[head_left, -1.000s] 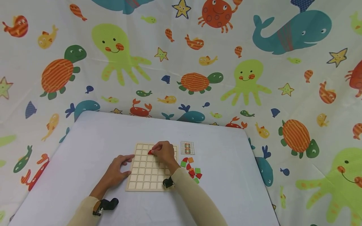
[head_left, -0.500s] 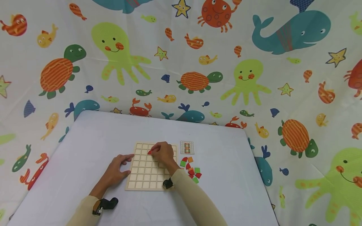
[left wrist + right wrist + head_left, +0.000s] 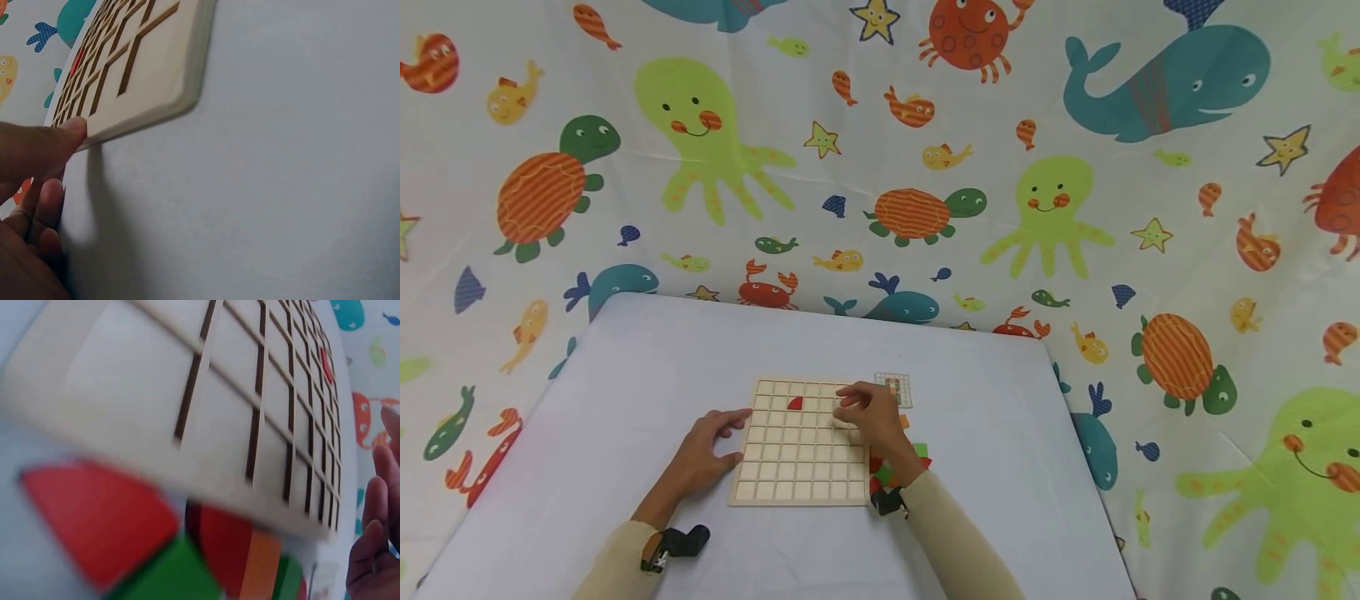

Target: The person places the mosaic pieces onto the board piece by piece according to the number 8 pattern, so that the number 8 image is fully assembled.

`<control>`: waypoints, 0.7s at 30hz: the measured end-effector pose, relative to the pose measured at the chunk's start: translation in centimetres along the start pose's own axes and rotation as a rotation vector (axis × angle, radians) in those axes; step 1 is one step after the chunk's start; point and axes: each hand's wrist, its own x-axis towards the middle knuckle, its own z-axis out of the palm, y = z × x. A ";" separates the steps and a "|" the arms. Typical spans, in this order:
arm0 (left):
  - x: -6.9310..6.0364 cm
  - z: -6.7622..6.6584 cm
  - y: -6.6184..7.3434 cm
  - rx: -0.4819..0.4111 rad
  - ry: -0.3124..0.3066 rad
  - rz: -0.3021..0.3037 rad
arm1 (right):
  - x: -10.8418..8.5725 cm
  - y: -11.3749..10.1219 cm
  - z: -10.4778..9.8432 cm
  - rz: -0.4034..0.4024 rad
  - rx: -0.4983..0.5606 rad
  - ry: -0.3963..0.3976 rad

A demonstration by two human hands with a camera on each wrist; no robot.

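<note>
A wooden grid board lies on the white table. A red quarter-circle piece sits in a cell of its second row from the far side. My left hand rests against the board's left edge, fingers and thumb spread apart along it. In the left wrist view the thumb touches the board's rim. Over the board's right side hovers my right hand, fingers loosely bent, nothing between them. Its fingers are also bare in the right wrist view.
A small printed grid card lies beyond the right hand, partly covered by it. Right of the board lie several loose red, green and orange pieces, among them a green square, partly hidden by the right wrist. A sea-animal cloth hangs behind the table.
My right hand has let go of the red quarter-circle piece, which stays in its cell, and has moved right towards the board's right edge. The left hand keeps its place at the board.
</note>
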 end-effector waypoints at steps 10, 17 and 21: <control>-0.3 -0.2 -0.2 0.005 0.009 0.019 | -2.0 2.1 -4.8 0.086 -0.081 0.060; -0.3 -0.1 -0.1 0.001 0.006 0.016 | -2.6 3.3 -5.9 0.167 -0.143 0.088; -0.1 -0.1 0.1 -0.011 -0.001 0.007 | -2.8 3.7 -6.0 0.195 -0.175 0.095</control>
